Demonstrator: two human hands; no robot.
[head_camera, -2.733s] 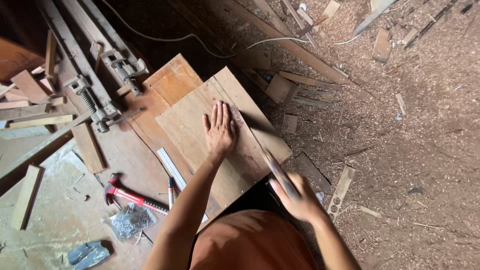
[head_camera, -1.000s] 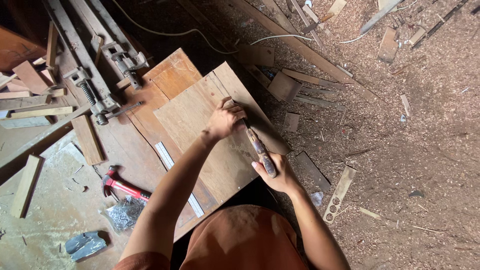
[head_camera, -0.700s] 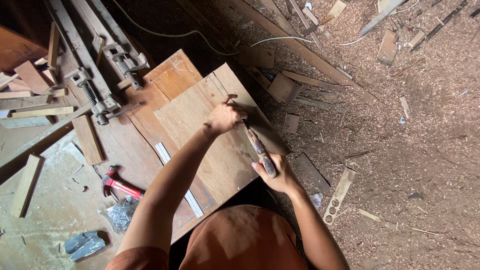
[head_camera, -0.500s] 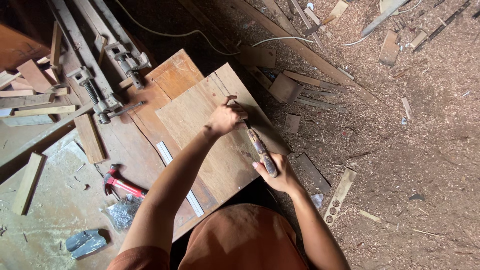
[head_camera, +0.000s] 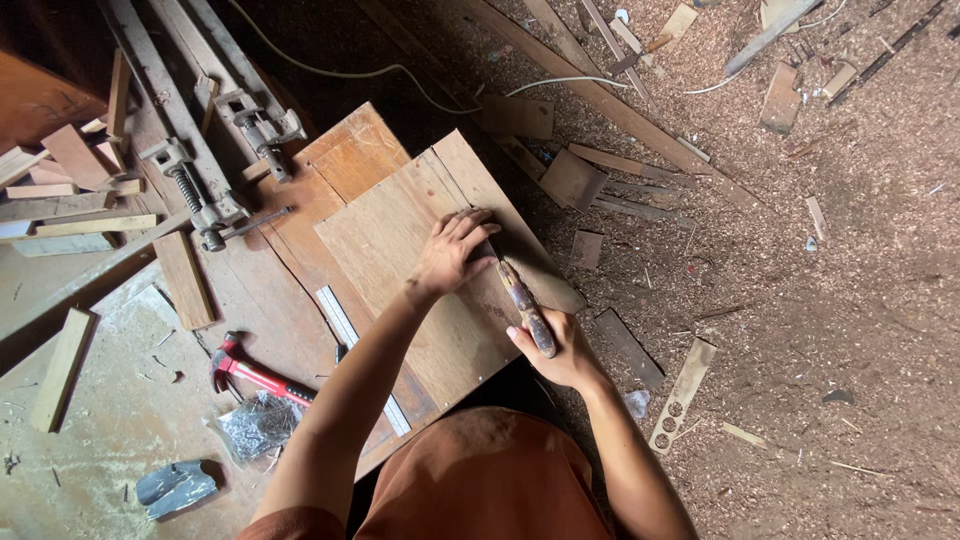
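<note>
Now the right hand (head_camera: 555, 350) is wrapped tight around the worn wooden handle of a chisel (head_camera: 524, 307), fingers curled shut on it, the tool angled up and away from the body across the plywood panel (head_camera: 400, 240). Up at the tool's front end, the left hand (head_camera: 452, 250) presses down on the panel, fingers bunched together over the blade, which is hidden beneath them. The panel lies flat on a darker workbench (head_camera: 250, 290), its near right corner just beside the right hand. Off to the left, a metal ruler (head_camera: 345, 330) lies on the bench, with a red-handled hammer (head_camera: 250, 372) just beyond it and a heap of nails (head_camera: 250, 425) below that. Two bar clamps (head_camera: 210, 150) stretch along the bench's far side. Sawdust and wood offcuts (head_camera: 575, 180) cover the floor on the right.
</note>
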